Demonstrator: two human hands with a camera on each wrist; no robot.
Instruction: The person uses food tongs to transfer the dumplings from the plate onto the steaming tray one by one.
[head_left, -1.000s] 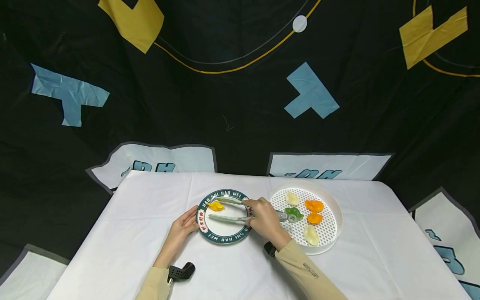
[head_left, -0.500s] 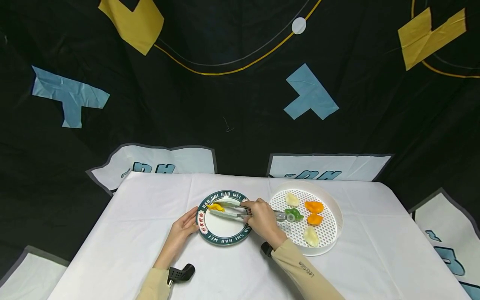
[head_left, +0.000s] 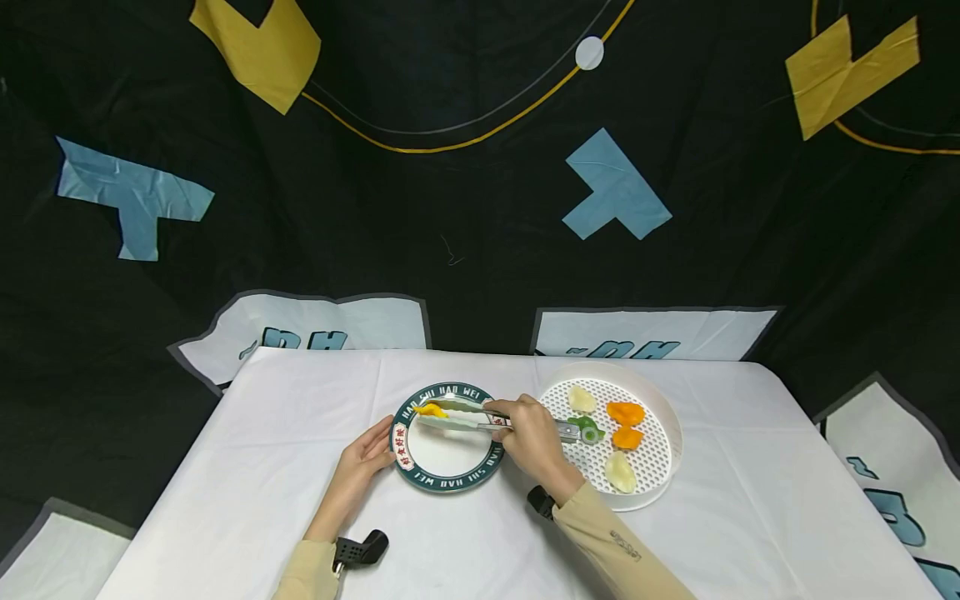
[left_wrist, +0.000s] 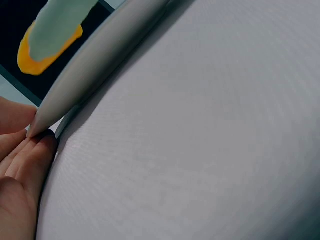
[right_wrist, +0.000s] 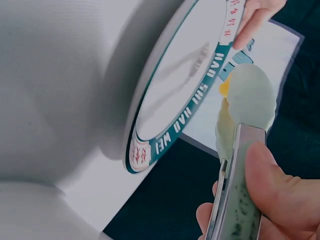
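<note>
My left hand (head_left: pixel 360 462) holds the near-left edge of a round plate (head_left: pixel 447 482) with a green lettered rim; in the left wrist view the thumb (left_wrist: pixel 15 116) lies on top and the fingers underneath. My right hand (head_left: pixel 532 437) grips metal tongs with pale green tips (right_wrist: pixel 251 95), reaching in over the plate from the right. Between the tips is a small yellow food piece (head_left: pixel 431 410), at the plate's upper left. In the left wrist view a tip covers most of the yellow piece (left_wrist: pixel 36 66).
Right of the plate stands a round white perforated tray (head_left: pixel 677 450). On it lie two orange pieces (head_left: pixel 626 412), two pale pieces (head_left: pixel 620 472) and a green piece (head_left: pixel 585 427), partly behind the tongs' hinge end. A white cloth (head_left: pixel 720 533) covers the table.
The tongs' tips, wide apart a second ago, have come together around the yellow piece. The left hand and plate stay in place; the head view has shifted slightly.
</note>
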